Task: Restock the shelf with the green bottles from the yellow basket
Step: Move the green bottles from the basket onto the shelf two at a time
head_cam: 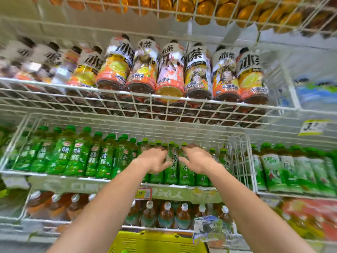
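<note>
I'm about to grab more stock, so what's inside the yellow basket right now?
Only the far rim and slotted wall of the yellow basket show at the bottom edge, between the forearms. Its inside is cut off by the frame, so any green bottles left there cannot be seen.

Green bottles [171, 164] with green caps and white lettering stand upright, packed tight near the front edge of the white wire shelf [242, 161], toward its right end. Yellow basket [156, 241] sits below, slotted plastic, contents not visible.
</note>
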`<state>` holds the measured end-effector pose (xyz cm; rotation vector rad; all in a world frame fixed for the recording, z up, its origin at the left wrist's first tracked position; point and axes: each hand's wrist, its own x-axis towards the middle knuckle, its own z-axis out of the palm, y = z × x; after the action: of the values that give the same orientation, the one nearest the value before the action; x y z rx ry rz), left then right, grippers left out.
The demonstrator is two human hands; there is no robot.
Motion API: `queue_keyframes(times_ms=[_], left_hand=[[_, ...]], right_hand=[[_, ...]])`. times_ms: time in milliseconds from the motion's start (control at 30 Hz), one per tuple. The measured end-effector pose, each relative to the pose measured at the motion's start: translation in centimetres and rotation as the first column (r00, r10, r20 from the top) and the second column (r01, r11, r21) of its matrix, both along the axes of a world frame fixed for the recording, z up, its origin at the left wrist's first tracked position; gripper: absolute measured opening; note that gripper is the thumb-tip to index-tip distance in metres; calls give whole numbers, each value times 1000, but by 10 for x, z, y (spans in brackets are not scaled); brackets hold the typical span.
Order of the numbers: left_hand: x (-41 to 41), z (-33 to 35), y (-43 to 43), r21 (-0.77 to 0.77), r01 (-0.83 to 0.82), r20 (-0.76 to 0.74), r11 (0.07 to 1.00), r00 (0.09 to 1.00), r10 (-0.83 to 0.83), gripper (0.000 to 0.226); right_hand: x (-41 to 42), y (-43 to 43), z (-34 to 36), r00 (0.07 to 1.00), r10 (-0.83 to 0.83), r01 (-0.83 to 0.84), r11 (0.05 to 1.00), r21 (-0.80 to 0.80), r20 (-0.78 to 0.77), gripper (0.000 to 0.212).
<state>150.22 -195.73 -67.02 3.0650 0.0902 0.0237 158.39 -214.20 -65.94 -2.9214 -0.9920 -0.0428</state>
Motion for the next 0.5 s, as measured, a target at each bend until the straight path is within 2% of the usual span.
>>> queue_keyframes(times_ms=[133,233,500], left_hand=[[-42,7,-14,104,36,36,994,999,-40,64],[-71,9,-24,155,19,21,988,1000,-22,65],[-134,-15,-29,124,-38,34,992,999,34,68]], right_hand=[[-42,-17,7,996,62,-61,998,-19,71,65],[-70,-29,6,992,82,-80,996,-32,95,68],[-124,-44,-19,985,137,-138,990,4,101,67]])
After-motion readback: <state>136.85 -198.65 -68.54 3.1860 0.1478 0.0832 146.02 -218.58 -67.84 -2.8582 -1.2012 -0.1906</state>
